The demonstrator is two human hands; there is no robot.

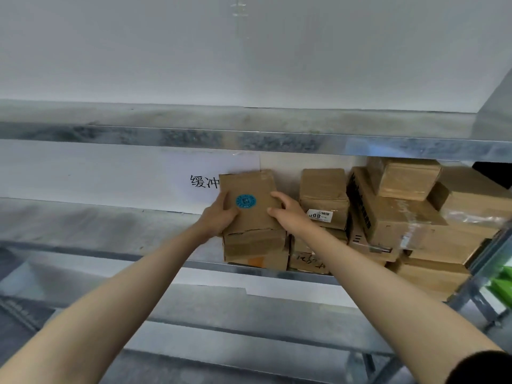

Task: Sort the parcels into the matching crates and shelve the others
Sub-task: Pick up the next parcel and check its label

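Note:
A flat cardboard parcel with a round blue sticker (250, 198) leans tilted on top of another cardboard box (256, 248) on the middle metal shelf (97, 228). My left hand (219, 214) grips the parcel's left edge. My right hand (285, 210) holds its right edge, fingers curled over the side. Both arms reach up from the bottom of the view.
Several more cardboard boxes (393, 214) are stacked to the right on the same shelf, one with a white label (320, 215). A paper sign with black characters (203, 181) hangs on the wall behind. Another shelf (249, 137) runs above. Something green (501, 284) shows at far right.

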